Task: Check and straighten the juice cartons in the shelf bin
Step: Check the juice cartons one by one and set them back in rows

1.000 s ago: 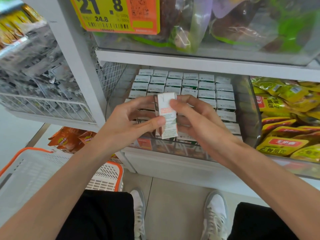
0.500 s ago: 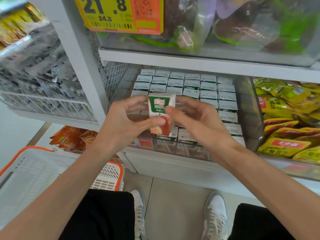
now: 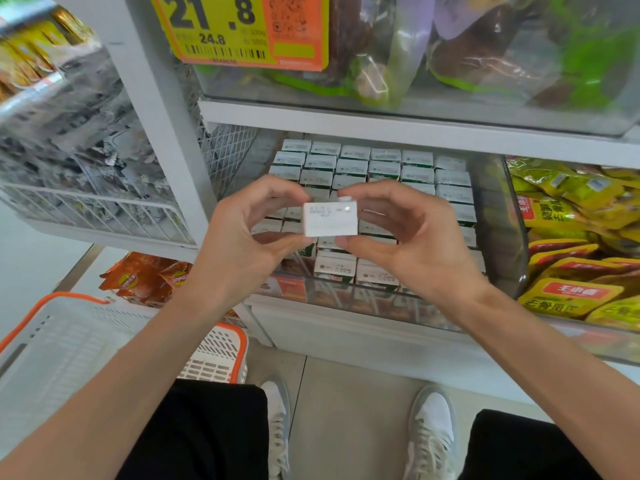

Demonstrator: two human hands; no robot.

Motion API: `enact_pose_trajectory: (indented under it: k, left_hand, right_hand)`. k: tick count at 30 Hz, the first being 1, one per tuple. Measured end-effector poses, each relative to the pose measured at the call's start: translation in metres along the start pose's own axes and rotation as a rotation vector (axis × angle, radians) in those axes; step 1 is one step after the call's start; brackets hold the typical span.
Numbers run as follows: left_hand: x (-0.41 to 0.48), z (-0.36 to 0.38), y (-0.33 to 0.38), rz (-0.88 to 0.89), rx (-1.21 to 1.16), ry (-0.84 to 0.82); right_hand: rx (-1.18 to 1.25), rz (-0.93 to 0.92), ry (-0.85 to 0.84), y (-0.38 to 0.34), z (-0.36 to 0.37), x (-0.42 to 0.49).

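Note:
A small juice carton is held above the clear shelf bin, its white top with printed date facing me. My left hand pinches its left end between thumb and fingers. My right hand pinches its right end the same way. Below and behind, several rows of white-topped juice cartons stand packed upright in the bin. My hands hide the middle rows.
Yellow snack packets fill the bin to the right. A wire basket of packets sits on the left shelf. An orange-rimmed white shopping basket stands at lower left. A yellow price tag hangs above.
The carton has been turned from upright, showing its side then its printed front, to lying with its white top toward me. Both hands shifted to pinch its ends.

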State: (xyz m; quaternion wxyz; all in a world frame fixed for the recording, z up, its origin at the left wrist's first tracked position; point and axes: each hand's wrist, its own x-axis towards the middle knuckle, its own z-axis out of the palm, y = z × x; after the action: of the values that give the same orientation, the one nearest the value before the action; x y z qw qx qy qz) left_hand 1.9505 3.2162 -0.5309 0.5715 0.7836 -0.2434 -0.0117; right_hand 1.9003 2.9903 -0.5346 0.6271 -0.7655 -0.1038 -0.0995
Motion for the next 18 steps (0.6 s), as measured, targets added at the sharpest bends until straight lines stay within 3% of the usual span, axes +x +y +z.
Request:
enact_pose_trajectory:
  k: [6, 10, 18]
  left_hand:
    - [0.0, 0.002, 0.004, -0.03, -0.02, -0.001]
    - [-0.002, 0.006, 0.012, -0.076, -0.064, 0.011]
    - [-0.004, 0.009, 0.018, -0.098, -0.065, -0.121]
  right_hand:
    - [-0.006, 0.061, 0.048, -0.004, 0.001, 0.0]
    - [0.163, 0.258, 0.128, -0.01, 0.001, 0.003]
    - [0.569, 0.678, 0.083, -0.012, 0.002, 0.004]
